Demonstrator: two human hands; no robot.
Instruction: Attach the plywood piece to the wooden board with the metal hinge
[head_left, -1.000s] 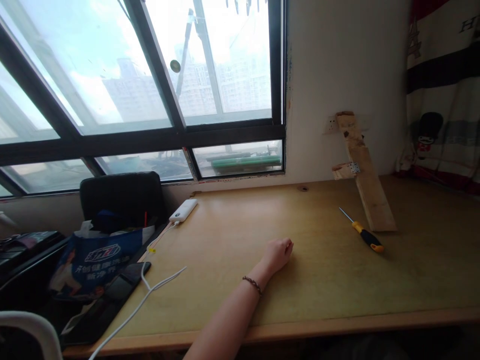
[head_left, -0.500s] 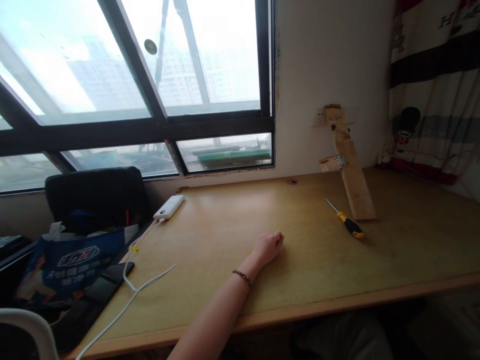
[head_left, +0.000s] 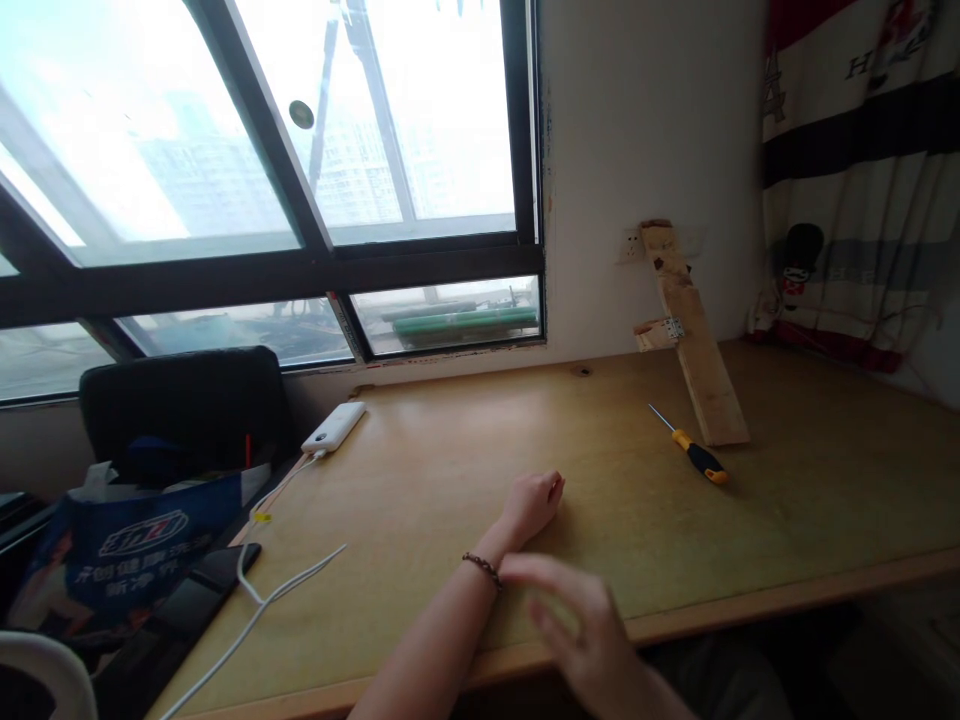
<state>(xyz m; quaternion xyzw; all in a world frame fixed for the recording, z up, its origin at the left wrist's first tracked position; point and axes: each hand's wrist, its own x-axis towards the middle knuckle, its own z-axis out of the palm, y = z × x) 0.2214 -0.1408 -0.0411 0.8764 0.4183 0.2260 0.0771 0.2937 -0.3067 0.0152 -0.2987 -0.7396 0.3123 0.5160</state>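
Observation:
My left hand [head_left: 531, 503] rests on the desk [head_left: 420, 480] with its fingers curled into a loose fist, and nothing shows in it. Around the left wrist sits a dark beaded bracelet [head_left: 472, 560]. Close by, my right hand [head_left: 592, 625] hangs over the desk's front edge, somewhat blurred, with thumb and forefinger apart. Its forefinger tip is at the bracelet; whether it touches it I cannot tell. To the right lies a screwdriver [head_left: 701, 458] with a yellow and black handle.
A wooden board [head_left: 709, 375] with a metal hinge and a short side piece leans against the wall. At the left are a white power bank [head_left: 334, 428], a white cable [head_left: 281, 592], a blue bag [head_left: 142, 540] and a black chair [head_left: 187, 400]. A window stands behind.
My right hand has come into view from below and reached up to the left wrist. The left fist has stayed on the desk, and the view has tilted slightly.

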